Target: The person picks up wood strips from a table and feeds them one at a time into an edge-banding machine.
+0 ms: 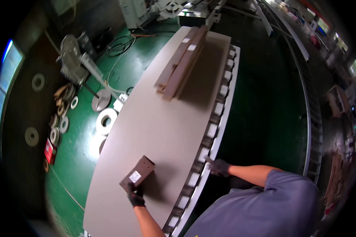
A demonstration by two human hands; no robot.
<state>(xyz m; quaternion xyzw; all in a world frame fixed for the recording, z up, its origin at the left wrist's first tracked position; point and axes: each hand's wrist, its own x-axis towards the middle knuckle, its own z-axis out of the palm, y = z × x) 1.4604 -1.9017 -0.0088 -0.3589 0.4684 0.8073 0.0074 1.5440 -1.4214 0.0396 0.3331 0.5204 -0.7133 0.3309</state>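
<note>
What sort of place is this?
Probably a woodworking or panel workshop, judging by long brown boards on a pale panel, ring-shaped rolls on the green floor and machinery beyond.

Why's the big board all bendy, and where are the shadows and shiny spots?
Head view throughout: fisheye distortion curves edges of the beige board; dark shadows fall right of the brown block and long brown strips; white glare shines on the green floor.

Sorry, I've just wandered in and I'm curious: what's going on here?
A person is handling a short brown block over a large pale panel: the gloved left hand grips its near end. The gloved right hand is at the white rail along the panel's right side. Farther up, long brown boards lie on the panel.
</note>
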